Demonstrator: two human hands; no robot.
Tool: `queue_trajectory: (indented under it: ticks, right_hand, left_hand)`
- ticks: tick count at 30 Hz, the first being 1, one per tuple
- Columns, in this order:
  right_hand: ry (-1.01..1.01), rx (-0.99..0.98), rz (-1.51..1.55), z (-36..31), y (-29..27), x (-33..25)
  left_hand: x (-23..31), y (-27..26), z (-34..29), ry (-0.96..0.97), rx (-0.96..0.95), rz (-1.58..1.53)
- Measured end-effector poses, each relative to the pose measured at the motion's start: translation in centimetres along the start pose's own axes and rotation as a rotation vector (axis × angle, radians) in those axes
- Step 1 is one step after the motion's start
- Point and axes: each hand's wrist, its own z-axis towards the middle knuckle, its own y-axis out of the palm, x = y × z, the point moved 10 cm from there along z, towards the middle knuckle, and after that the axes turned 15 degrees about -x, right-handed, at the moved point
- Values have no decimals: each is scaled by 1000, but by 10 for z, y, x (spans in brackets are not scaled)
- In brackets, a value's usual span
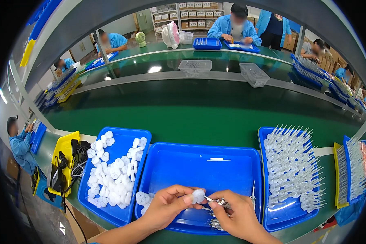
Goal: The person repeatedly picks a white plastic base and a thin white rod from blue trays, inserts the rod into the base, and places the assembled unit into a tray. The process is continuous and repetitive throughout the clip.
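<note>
Over the middle blue tray (175,166), my left hand (166,205) pinches a round white plastic piece (198,196) between thumb and fingers. My right hand (238,213) is closed on several thin rods (222,202), whitish and metallic. The tip of one rod meets the edge of the white piece; whether it sits inside cannot be made out. Below the right hand lies a bundle of metal rods (215,224), partly covered by it. A few white pieces (142,198) rest in the tray beside my left wrist.
At left, a blue tray (130,133) holds loose white pieces (116,183). The right blue tray (288,209) carries rows of white pieces with rods (290,162). A yellow tray (69,140) contains black cables and an adapter. Clear plastic boxes (254,75) stand beyond; co-workers sit farther off.
</note>
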Motion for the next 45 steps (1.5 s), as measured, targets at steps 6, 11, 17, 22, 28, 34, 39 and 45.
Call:
queue_trajectory:
  ticks: [6, 11, 17, 22, 28, 34, 39, 45]
  right_hand:
    - [-14, 41, -101, 0, 3, 5]
    - [46, -43, -53, 3, 13, 13]
    - [50, -113, -5, 4, 15, 13]
    - [65, -155, 264, 1, 22, 29]
    - [-50, 63, -294, -11, 11, -15]
    - [-56, 81, -327, -8, 13, -15]
    - [-233, 83, -285, -1, 4, -26]
    - [-223, 113, -156, -4, 1, -20]
  left_hand:
    - [14, 1, -1, 73, 18, 189]
    - [32, 16, -6, 279, -67, 662]
    - [37, 23, -4, 291, -111, 605]
    - [32, 21, -2, 212, -174, 450]
    - [24, 21, -2, 147, -163, 493]
    - [27, 20, -4, 166, -143, 692]
    - [45, 29, -10, 282, -101, 956]
    - [58, 50, -11, 474, -129, 1191]
